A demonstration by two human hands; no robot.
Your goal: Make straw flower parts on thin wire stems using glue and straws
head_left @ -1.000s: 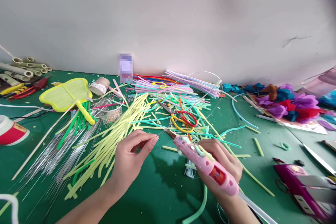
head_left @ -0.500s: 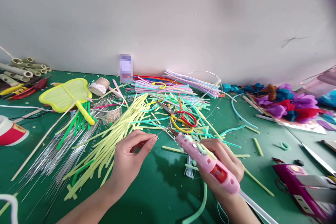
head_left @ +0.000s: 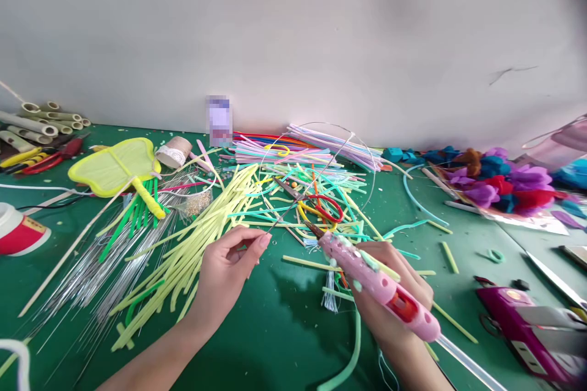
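My left hand (head_left: 229, 272) pinches the lower end of a thin wire frame (head_left: 283, 215) between thumb and fingertips. The frame rises from there as a straight stem and a large round loop. Wrapped in my right hand (head_left: 406, 269) is a pink glue gun (head_left: 373, 278), its dark nozzle pointing up and left, with a clear glue stick out of its back end. The nozzle is apart from the wire. Behind the nozzle lie scissors (head_left: 331, 208) with red and yellow handles. Beside my left hand spreads a pile of pale yellow pipe cleaners (head_left: 202, 238).
A yellow leaf-shaped fan (head_left: 114, 165) and loose metal wires (head_left: 87, 275) lie at left, near a red-and-white cup (head_left: 21, 232). Pastel pipe cleaners (head_left: 284, 153) are stacked by the grey partition (head_left: 275, 36). Coloured flowers (head_left: 518, 183) and a magenta power box (head_left: 518, 324) are at right.
The glue gun has drawn back right and slightly down from the wire. The wire frame has turned in my left hand, its loop shifting left and showing rounder.
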